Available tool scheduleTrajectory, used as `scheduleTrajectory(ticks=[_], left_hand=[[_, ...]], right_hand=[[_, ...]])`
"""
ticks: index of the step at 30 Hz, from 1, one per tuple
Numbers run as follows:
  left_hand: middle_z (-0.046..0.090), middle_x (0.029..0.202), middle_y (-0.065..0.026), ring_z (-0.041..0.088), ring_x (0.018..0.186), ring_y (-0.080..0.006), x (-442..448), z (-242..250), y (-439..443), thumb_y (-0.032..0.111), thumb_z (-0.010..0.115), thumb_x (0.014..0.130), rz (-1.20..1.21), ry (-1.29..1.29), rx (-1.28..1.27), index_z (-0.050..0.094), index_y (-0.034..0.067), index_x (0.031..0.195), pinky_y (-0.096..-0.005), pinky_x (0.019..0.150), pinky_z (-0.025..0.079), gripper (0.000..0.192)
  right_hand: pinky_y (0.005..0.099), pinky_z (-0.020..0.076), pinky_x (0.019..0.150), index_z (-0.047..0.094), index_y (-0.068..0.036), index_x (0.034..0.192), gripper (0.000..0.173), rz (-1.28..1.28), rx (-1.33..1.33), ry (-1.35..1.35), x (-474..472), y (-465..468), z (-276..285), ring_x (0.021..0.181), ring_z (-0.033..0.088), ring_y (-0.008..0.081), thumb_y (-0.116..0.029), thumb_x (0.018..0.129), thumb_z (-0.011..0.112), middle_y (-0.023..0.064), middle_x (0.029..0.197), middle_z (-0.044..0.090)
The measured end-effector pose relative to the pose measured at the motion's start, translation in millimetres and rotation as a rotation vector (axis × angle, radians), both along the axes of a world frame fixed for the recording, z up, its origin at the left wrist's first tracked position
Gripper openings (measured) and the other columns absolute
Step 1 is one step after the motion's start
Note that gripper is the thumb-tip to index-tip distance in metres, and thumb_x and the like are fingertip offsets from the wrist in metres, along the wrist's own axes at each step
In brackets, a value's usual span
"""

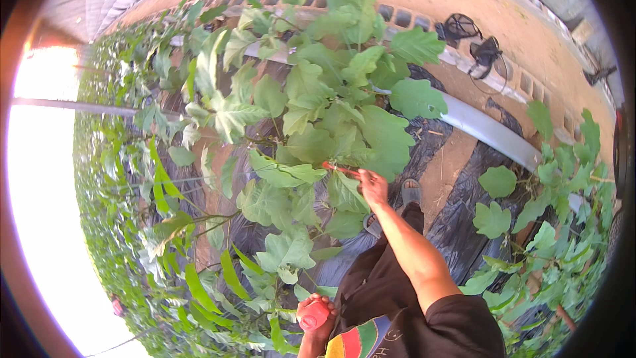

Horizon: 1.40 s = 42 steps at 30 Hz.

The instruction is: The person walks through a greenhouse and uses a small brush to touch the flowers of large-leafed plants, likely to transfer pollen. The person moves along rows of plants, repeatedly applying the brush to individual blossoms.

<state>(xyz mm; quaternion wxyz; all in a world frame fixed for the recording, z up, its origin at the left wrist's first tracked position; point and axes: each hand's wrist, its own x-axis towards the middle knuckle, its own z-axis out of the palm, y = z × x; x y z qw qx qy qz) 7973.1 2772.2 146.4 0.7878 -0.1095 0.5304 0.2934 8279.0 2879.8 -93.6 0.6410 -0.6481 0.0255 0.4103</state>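
Observation:
My right hand (pixel 372 190) is stretched out into the leaves of an eggplant plant (pixel 313 144). Its fingers close around a thin red stick-like tool (pixel 343 169), perhaps a brush, whose far end lies among the leaves near the plant's middle. Too small to make out is what the tip touches. Lower down, close to my body, my left hand (pixel 323 334) grips a small red container (pixel 313 315), its round end facing up.
Black plastic mulch (pixel 457 199) covers strips of the soil. A pale pipe (pixel 489 134) crosses behind the plant. Cable-like black objects (pixel 486 54) lie by a row of blocks. More plants grow at left and right (pixel 541 238). Thin strings run through the leaves.

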Motion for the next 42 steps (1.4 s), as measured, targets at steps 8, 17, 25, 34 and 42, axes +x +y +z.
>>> scheduleTrajectory(ticks=[8,17,25,34,42], left_hand=[[0.063,0.08,-0.0121,0.059,0.073,-0.0296,-6.6,-14.1,-27.7,0.032,0.05,0.087,0.186,-0.021,-0.02,0.061,0.008,0.088,-0.0403,0.063,0.047,0.026],[0.064,0.083,-0.0119,0.06,0.071,-0.0288,0.2,-32.6,-38.0,0.033,0.051,0.086,0.416,-0.222,0.09,0.062,0.008,0.089,-0.0397,0.061,0.049,0.027],[0.064,0.087,-0.0123,0.063,0.073,-0.0289,-12.8,-53.4,-72.9,0.034,0.05,0.089,0.719,-0.313,0.191,0.061,0.008,0.095,-0.0388,0.061,0.055,0.029],[0.064,0.085,-0.0124,0.063,0.072,-0.029,9.3,-56.0,-141.5,0.035,0.05,0.088,1.158,-0.188,0.174,0.063,0.008,0.093,-0.0396,0.062,0.053,0.031],[0.065,0.087,-0.0124,0.061,0.074,-0.03,70.2,-58.3,-138.3,0.033,0.047,0.09,1.338,-0.212,0.191,0.064,0.007,0.095,-0.0402,0.065,0.052,0.032]], right_hand=[[0.0305,0.0571,0.069,0.061,0.001,0.115,0.037,0.194,-0.033,0.104,30.1,-107.5,62.1,0.078,0.069,0.0192,-0.031,0.097,0.055,0.0156,0.099,0.07],[0.0316,0.0583,0.066,0.06,0.006,0.114,0.034,0.389,0.163,-0.291,53.6,-97.7,178.8,0.073,0.069,0.0216,-0.022,0.099,0.05,0.0209,0.094,0.069],[0.027,0.0546,0.063,0.065,0.003,0.108,0.031,1.155,-0.013,-0.654,-31.0,46.8,167.4,0.07,0.069,0.0175,-0.023,0.097,0.053,0.0136,0.09,0.071],[0.0412,0.0509,0.064,0.073,-0.01,0.097,0.03,1.342,-0.148,-1.276,-52.5,147.3,71.1,0.069,0.067,0.0331,-0.034,0.089,0.056,0.0169,0.074,0.068],[0.0337,0.0523,0.062,0.07,-0.002,0.102,0.033,1.475,-0.097,-1.153,-48.4,162.3,90.6,0.062,0.07,0.0214,-0.031,0.092,0.056,0.0118,0.072,0.069]])
